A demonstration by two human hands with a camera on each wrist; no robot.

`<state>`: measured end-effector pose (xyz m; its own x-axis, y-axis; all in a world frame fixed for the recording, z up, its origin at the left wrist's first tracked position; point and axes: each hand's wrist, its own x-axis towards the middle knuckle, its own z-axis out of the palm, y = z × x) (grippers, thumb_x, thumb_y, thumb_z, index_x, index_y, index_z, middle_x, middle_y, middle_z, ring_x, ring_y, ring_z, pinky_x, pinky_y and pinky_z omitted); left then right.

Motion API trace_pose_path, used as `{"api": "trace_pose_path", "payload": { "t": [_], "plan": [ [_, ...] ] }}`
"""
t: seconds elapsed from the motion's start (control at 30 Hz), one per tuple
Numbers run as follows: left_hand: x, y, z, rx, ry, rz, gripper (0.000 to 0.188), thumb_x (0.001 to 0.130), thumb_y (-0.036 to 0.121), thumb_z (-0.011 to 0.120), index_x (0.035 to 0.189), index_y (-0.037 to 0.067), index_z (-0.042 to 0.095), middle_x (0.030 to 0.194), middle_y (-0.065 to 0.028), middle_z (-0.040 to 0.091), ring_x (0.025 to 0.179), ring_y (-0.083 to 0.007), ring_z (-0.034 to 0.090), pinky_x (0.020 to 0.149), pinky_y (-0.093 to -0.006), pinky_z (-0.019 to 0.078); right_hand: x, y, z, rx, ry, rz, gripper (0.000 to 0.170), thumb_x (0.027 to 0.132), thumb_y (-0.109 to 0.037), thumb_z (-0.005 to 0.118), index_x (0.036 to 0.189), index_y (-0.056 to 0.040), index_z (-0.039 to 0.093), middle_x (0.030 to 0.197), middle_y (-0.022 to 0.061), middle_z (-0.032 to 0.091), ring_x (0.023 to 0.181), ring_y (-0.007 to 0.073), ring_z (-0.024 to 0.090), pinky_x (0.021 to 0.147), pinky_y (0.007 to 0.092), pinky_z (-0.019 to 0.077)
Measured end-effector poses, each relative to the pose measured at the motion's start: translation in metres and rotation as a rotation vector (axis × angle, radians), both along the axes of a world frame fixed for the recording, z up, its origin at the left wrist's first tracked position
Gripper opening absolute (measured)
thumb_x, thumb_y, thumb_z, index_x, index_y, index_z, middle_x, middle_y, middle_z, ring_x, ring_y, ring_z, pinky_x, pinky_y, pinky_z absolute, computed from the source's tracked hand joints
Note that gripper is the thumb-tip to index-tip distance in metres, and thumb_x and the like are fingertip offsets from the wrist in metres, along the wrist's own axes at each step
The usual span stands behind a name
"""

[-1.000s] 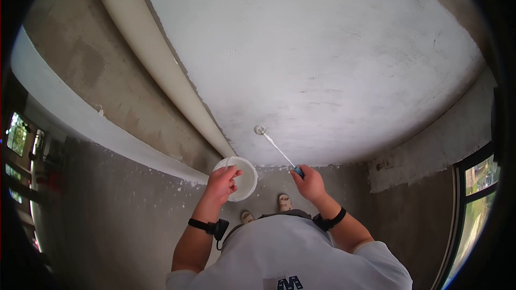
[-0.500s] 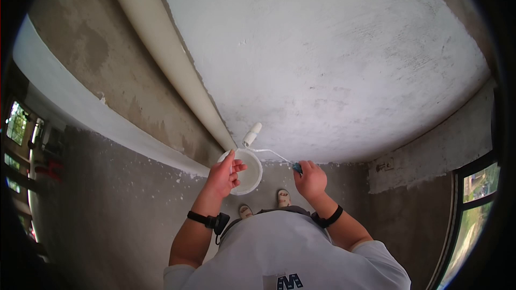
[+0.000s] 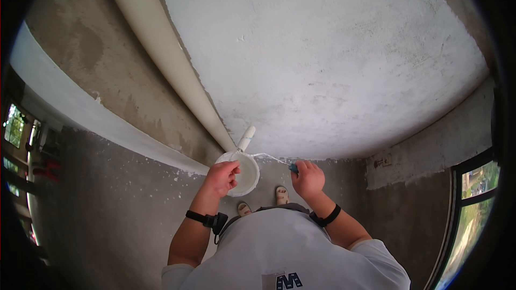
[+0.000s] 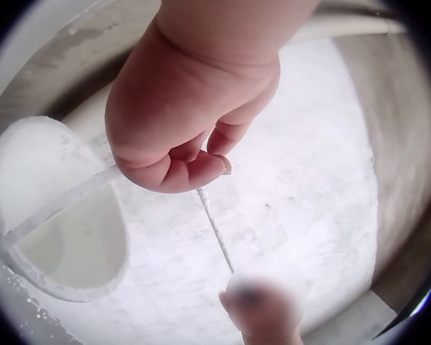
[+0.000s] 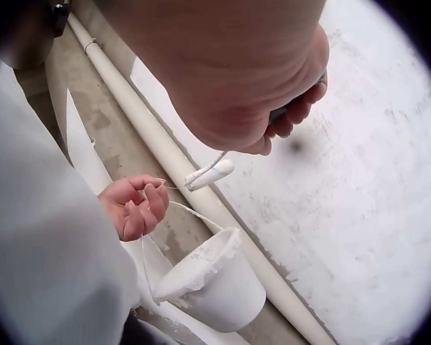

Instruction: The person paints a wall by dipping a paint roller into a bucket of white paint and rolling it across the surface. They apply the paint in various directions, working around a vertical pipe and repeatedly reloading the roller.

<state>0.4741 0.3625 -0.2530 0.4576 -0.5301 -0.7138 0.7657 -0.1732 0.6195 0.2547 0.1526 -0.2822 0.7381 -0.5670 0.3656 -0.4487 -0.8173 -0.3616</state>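
In the head view my left hand (image 3: pixel 221 178) is at the near left rim of a white bucket (image 3: pixel 255 174). Its fingers curl round the bucket's handle (image 4: pixel 61 203), which runs up into the hand in the left wrist view. Pale liquid shows inside. My right hand (image 3: pixel 310 179) grips the blue grip (image 3: pixel 293 168) of a paint roller. A thin, paint-coated rod leads left from it to the white roller sleeve (image 3: pixel 247 137), just beyond the bucket's far rim. The right wrist view shows the bucket (image 5: pixel 226 291) hanging tilted below the left hand.
A wall (image 3: pixel 322 64) with white coating rises ahead. To its left runs a thick beige pipe (image 3: pixel 161 56) beside bare cement. The grey floor (image 3: pixel 134 204) has white splashes. Sandalled feet (image 3: pixel 282 195) stand behind the bucket; a window (image 3: pixel 478 182) is at the right.
The roller has turned and moved left from the wall's lower middle to the bucket's far rim. My left fingers, more spread half a second ago, are curled in again.
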Motion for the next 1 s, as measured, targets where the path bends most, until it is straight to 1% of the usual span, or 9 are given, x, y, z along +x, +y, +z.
{"api": "trace_pose_path", "payload": {
  "t": [0.13, 0.23, 0.4, 0.5, 0.63, 0.7, 0.8, 0.9, 1.0],
  "plan": [
    [0.001, 0.004, -0.008, -0.019, 0.022, 0.011, 0.013, 0.094, 0.023, 0.073, 0.089, 0.015, 0.065, 0.080, 0.0021, 0.061, 0.062, -0.0080, 0.051, 0.056, -0.0258, 0.0413, 0.000, 0.001, -0.006, 0.047, 0.022, -0.024, 0.022, 0.077, -0.019, 0.075, 0.096, -0.0138, 0.067, 0.087, 0.0054, 0.067, 0.079, 0.0302, 0.066, 0.068, 0.0434, 0.0525],
    [0.001, 0.005, -0.005, -0.012, 0.017, -0.021, 0.013, 0.093, 0.024, 0.073, 0.088, 0.015, 0.065, 0.082, 0.0039, 0.064, 0.060, -0.0047, 0.046, 0.058, -0.0252, 0.0418, 0.000, 0.000, -0.009, 0.131, 0.030, -0.099, 0.022, 0.078, -0.021, 0.076, 0.097, -0.0130, 0.069, 0.091, 0.0070, 0.070, 0.083, 0.0321, 0.068, 0.071, 0.0442, 0.0545],
    [0.002, 0.008, -0.007, -0.032, -0.001, -0.027, 0.014, 0.095, 0.027, 0.073, 0.089, 0.016, 0.066, 0.082, 0.0057, 0.064, 0.060, -0.0035, 0.044, 0.060, -0.0246, 0.0418, -0.002, -0.001, -0.004, 0.386, 0.067, -0.170, 0.020, 0.085, -0.029, 0.072, 0.093, -0.0100, 0.070, 0.094, 0.0118, 0.072, 0.086, 0.0361, 0.068, 0.073, 0.0474, 0.0550],
    [0.001, 0.009, -0.009, -0.022, -0.009, -0.015, 0.017, 0.095, 0.031, 0.074, 0.092, 0.016, 0.067, 0.083, 0.0062, 0.063, 0.059, -0.0032, 0.043, 0.060, -0.0242, 0.0417, -0.004, -0.005, 0.001, 0.504, 0.125, -0.131, 0.020, 0.087, -0.031, 0.071, 0.091, -0.0109, 0.070, 0.093, 0.0123, 0.071, 0.086, 0.0371, 0.068, 0.072, 0.0482, 0.0546],
    [0.001, 0.008, -0.008, 0.004, -0.006, 0.016, 0.019, 0.094, 0.034, 0.075, 0.094, 0.016, 0.068, 0.084, 0.0067, 0.063, 0.059, -0.0030, 0.043, 0.059, -0.0236, 0.0411, -0.010, -0.006, 0.012, 0.463, 0.211, -0.110, 0.017, 0.085, -0.029, 0.071, 0.089, -0.0126, 0.071, 0.090, 0.0119, 0.071, 0.084, 0.0365, 0.068, 0.070, 0.0481, 0.0544],
    [0.001, 0.008, -0.007, 0.019, 0.018, 0.051, 0.019, 0.092, 0.031, 0.078, 0.093, 0.018, 0.064, 0.083, 0.0056, 0.061, 0.060, -0.0050, 0.047, 0.055, -0.0235, 0.0403, -0.015, -0.006, 0.008, 0.296, 0.228, -0.013, 0.014, 0.082, -0.027, 0.073, 0.088, -0.0141, 0.072, 0.088, 0.0109, 0.070, 0.082, 0.0360, 0.068, 0.069, 0.0477, 0.0542],
    [0.001, 0.009, -0.010, 0.037, 0.023, 0.047, 0.021, 0.091, 0.032, 0.079, 0.092, 0.017, 0.064, 0.081, 0.0055, 0.060, 0.059, -0.0053, 0.046, 0.054, -0.0235, 0.0390, -0.017, -0.001, 0.007, 0.269, 0.233, 0.014, 0.016, 0.080, -0.026, 0.075, 0.090, -0.0137, 0.073, 0.088, 0.0085, 0.070, 0.083, 0.0343, 0.068, 0.069, 0.0448, 0.0550],
    [0.000, 0.010, -0.013, 0.066, 0.000, 0.016, 0.021, 0.092, 0.034, 0.079, 0.095, 0.016, 0.069, 0.080, 0.0067, 0.061, 0.060, -0.0037, 0.044, 0.057, -0.0227, 0.0399, -0.015, 0.003, 0.002, 0.254, 0.195, 0.032, 0.015, 0.080, -0.026, 0.075, 0.089, -0.0139, 0.072, 0.088, 0.0078, 0.070, 0.082, 0.0337, 0.068, 0.068, 0.0445, 0.0547],
    [-0.001, 0.009, -0.012, 0.087, -0.017, -0.008, 0.021, 0.091, 0.033, 0.080, 0.094, 0.016, 0.068, 0.078, 0.0066, 0.060, 0.059, -0.0041, 0.044, 0.056, -0.0228, 0.0393, -0.012, 0.008, 0.001, 0.262, 0.169, 0.059, 0.014, 0.081, -0.025, 0.074, 0.089, -0.0142, 0.072, 0.087, 0.0078, 0.070, 0.079, 0.0343, 0.068, 0.066, 0.0458, 0.0546]
  ]
}}
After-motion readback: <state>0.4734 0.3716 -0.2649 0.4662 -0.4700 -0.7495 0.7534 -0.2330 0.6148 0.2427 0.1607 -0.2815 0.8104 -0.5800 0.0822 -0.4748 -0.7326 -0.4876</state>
